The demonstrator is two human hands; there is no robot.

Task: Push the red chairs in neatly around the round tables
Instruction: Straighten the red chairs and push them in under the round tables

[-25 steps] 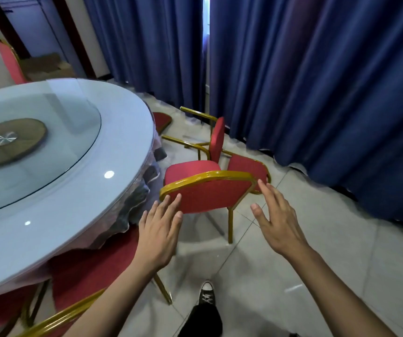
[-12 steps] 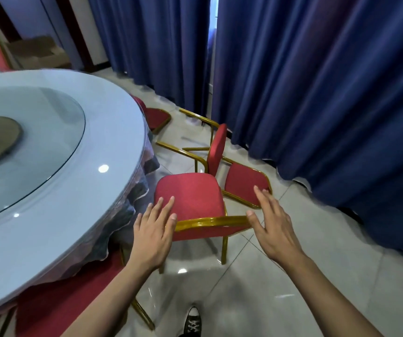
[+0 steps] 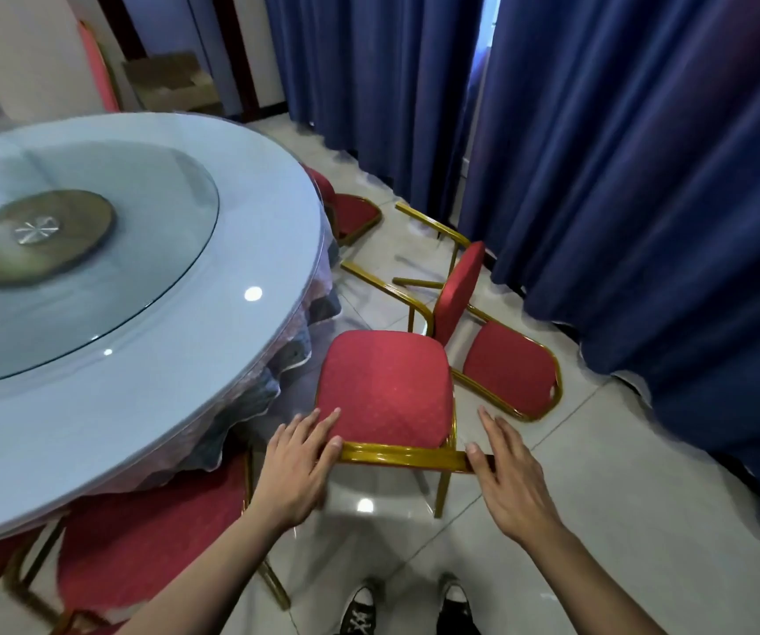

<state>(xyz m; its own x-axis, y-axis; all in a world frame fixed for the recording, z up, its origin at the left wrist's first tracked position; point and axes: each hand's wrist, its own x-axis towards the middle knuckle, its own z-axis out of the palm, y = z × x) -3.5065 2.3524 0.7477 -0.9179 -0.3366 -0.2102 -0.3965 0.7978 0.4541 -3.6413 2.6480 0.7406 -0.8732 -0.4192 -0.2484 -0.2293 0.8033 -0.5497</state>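
The left hand (image 3: 293,469) and the right hand (image 3: 508,469) sit apart at the two ends of the gold top rail of a red chair (image 3: 385,391), fingers fairly straight and laid over it, thumbs hooked at the near edge; whether they truly clasp it I cannot tell. The chair stands just beside the round table (image 3: 231,359), its seat facing in but not yet under the draped rim. The step in hand looks like the push itself. Next it wants an even shove from both hands, steered left toward the table and away from the toppled chair (image 3: 506,373) lying by the blue curtain (image 3: 644,176).
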